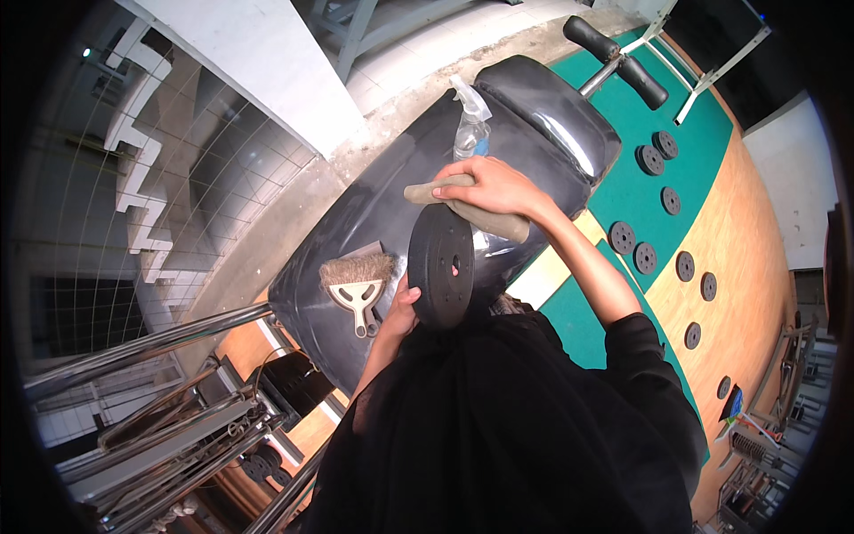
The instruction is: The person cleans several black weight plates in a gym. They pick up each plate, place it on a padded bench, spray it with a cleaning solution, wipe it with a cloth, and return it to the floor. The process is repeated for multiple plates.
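A black weight plate [442, 267] stands on edge over a black padded bench [360, 200], with my left hand [401, 310] gripping its left side. My right hand [490, 187] holds a folded tan cloth [494, 220] against or just above the plate's top rim; which of the two cannot be told. Beyond the right hand, a clear spray bottle [471, 127] is on the bench. A brush with cream handle and brown bristles [360, 284] lies left of the plate, on a dustpan that it mostly covers.
Several weight plates [645, 257] lie on the green mat [694, 153] and wood-look floor at right. A bench frame with black rollers [642, 81] stands at upper right. Metal gym equipment [173, 434] is at lower left, near wire mesh and a concrete ledge.
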The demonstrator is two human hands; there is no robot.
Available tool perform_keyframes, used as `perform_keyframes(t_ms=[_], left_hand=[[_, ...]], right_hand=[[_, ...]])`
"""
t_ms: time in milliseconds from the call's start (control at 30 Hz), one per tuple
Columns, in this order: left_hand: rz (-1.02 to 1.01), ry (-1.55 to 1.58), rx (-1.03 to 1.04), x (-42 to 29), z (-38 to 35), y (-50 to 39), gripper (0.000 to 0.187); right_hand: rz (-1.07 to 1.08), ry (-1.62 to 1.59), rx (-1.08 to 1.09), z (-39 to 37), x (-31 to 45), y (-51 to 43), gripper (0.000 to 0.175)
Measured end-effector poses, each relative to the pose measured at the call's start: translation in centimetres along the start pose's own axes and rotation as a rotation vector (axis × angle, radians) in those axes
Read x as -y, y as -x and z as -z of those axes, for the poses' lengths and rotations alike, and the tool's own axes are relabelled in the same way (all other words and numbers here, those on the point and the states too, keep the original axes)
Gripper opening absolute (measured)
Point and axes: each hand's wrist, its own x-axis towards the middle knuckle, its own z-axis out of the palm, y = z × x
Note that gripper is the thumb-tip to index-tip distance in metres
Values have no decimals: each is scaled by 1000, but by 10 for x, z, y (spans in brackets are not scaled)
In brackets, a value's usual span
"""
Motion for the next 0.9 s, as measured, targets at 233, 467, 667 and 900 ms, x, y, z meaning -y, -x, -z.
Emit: perform_keyframes(t_ms=[233, 467, 667, 900], left_hand=[[39, -355, 25, 32, 16, -25, 84], [74, 158, -248, 61, 38, -51, 55], [-4, 311, -284, 65, 56, -88, 65], [127, 234, -411, 46, 72, -84, 62]], right_hand=[[133, 244, 142, -26, 14, 42, 32], [-125, -128, -70, -14, -77, 57, 52], [-157, 210, -47, -37, -166, 25, 50], [150, 595, -106, -58, -193, -23, 76]])
